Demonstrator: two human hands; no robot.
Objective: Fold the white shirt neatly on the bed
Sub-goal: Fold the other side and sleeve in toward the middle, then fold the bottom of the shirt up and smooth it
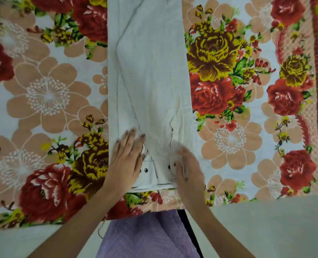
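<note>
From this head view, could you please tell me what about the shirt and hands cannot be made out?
- Shirt: far end cut off by the top edge.
- Near corners: covered by the left hand and right hand.
- Right hand fingers: motion-blurred, so the grip is unclear.
- Layers beneath the top fabric: hidden.
- Buttons: too small for detail.

I am looking down into a home bedroom. A bed (247, 207) fills my view, spread with a bright bedsheet (48, 94) printed in red, yellow and peach flowers.
</note>
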